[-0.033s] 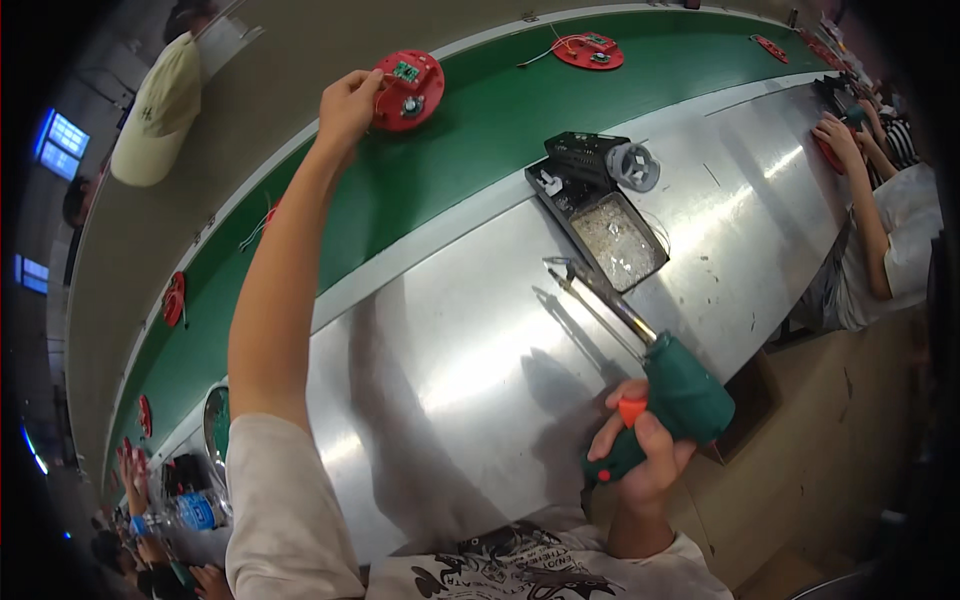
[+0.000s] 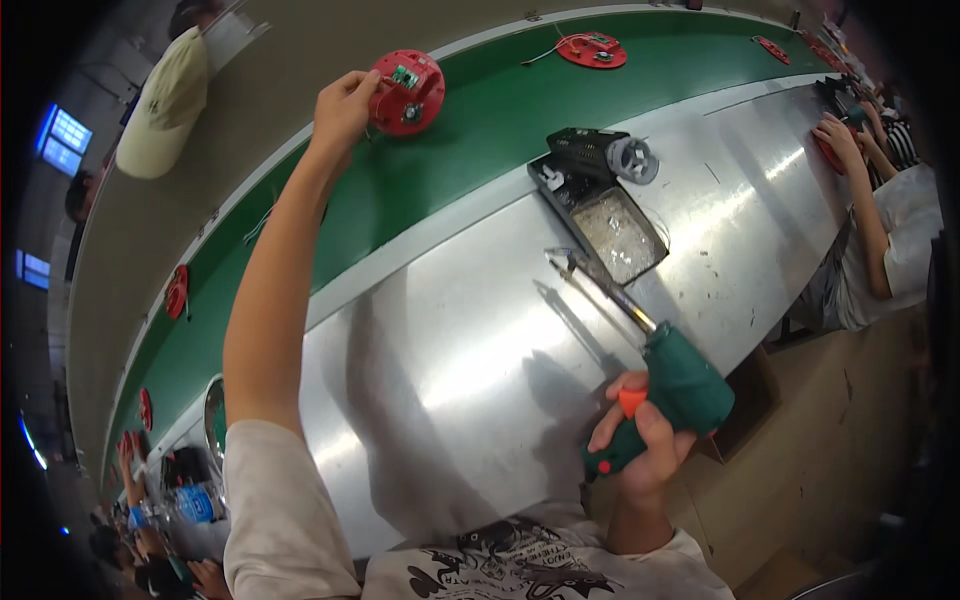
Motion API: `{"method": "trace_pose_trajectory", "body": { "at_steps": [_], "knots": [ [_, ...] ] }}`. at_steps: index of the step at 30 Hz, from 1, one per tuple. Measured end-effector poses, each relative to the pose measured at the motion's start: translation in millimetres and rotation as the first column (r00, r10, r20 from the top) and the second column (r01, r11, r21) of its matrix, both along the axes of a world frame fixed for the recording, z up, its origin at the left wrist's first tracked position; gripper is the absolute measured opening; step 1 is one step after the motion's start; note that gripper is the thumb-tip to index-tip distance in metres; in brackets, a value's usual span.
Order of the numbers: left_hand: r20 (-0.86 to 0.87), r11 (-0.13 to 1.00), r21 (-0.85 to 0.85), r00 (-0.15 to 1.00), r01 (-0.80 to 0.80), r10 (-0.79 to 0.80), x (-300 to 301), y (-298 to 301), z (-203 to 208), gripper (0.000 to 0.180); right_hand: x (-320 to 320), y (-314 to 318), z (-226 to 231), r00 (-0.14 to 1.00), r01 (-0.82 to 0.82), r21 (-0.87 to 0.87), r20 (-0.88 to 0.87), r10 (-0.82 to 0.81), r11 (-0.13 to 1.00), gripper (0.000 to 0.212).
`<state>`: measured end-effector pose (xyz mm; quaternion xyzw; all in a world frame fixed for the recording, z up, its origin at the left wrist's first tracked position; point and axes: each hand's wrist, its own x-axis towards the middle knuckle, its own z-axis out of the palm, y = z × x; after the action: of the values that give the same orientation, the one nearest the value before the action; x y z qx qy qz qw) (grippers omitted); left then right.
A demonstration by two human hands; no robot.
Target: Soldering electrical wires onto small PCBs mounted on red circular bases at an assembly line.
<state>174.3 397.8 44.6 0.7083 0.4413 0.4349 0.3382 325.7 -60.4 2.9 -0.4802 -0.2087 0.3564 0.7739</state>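
My left hand (image 2: 345, 105), stretched out over the green belt, pinches the near-left edge of a round red plastic housing (image 2: 428, 105). On that housing sit a small green circuit board (image 2: 405, 77) and a round silvery part. A green soldering gun (image 2: 686, 375) with an orange trigger is in my right hand (image 2: 650, 450), whose fingers wrap round its handle. Its long metal tip points up and left, over the metal bench beside a black soldering stand. The stand's tray (image 2: 665, 250) contains pale bits, and a grey reel (image 2: 632, 160) is mounted behind it.
Farther along the green belt (image 2: 480, 100) lies another red housing (image 2: 592, 50) with wires; more sit at left. A co-worker's hand (image 2: 838, 135) works at the right end of the metal bench (image 2: 450, 370). A plastic bottle (image 2: 195, 503) stands at lower left. A pale cap (image 2: 165, 105) hangs upper left.
Very little differs. The red housing in my left hand has turned slightly, and the left forearm has shifted a touch to the left. My right hand keeps the soldering gun nearly in place.
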Motion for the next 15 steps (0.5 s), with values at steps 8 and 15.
{"method": "trace_pose_trajectory", "body": {
  "at_steps": [8,15],
  "knots": [
    [-0.124,0.991,-0.047,0.983,0.127,-0.132,-112.3,-184.5,33.0,0.026,-3.0,7.7,-1.3,0.997,-0.023,0.099,0.072,0.016,0.995,0.026],
    [-0.434,0.991,-0.126,0.896,0.044,-0.095,-156.5,-304.7,9.7,0.029,1.8,5.5,-11.3,0.985,-0.089,0.065,0.155,0.078,0.994,0.026]
  ]
}}
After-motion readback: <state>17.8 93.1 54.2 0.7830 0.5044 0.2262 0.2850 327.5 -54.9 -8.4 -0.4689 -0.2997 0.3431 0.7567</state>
